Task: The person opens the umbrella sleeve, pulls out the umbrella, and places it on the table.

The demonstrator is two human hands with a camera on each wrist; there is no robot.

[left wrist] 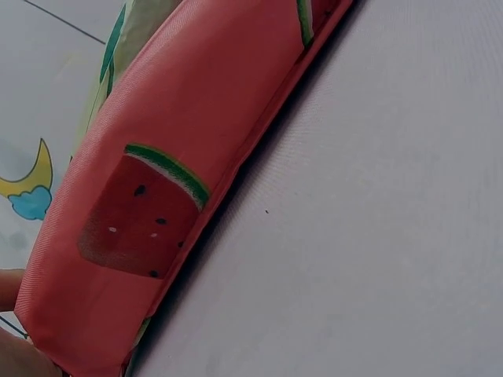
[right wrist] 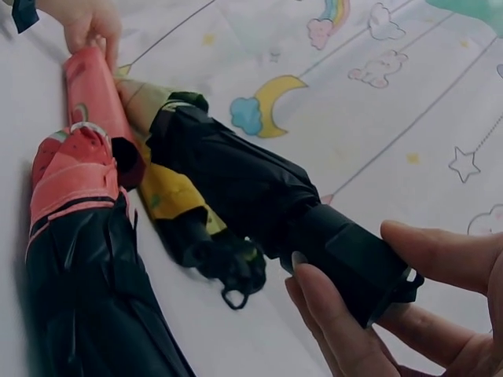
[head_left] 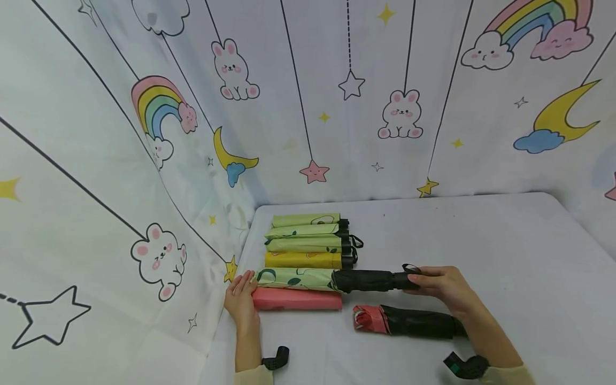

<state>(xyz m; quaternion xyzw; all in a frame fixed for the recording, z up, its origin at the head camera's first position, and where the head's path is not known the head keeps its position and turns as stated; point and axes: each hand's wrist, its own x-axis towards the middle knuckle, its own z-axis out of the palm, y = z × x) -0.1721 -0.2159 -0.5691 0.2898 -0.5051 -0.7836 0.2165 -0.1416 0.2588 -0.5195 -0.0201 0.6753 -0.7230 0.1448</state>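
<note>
Lower centre: right hand (head_left: 446, 286) pinches umbrella handle (head_left: 403, 281), fingers (right wrist: 334, 314) curled; left hand (head_left: 240, 300) at green sleeve (head_left: 295, 278), grip unclear; best keep both aligned.

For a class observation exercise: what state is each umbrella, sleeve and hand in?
Held umbrella: folded, partly inside its green sleeve
Three green umbrellas: folded, sleeved
Yellow umbrella: folded, sleeved
Watermelon umbrella: folded, unsleeved
Watermelon sleeve: lying, nothing protruding
Right hand: fingers gripping handle
Left hand: at sleeve ends, grip unclear
</note>
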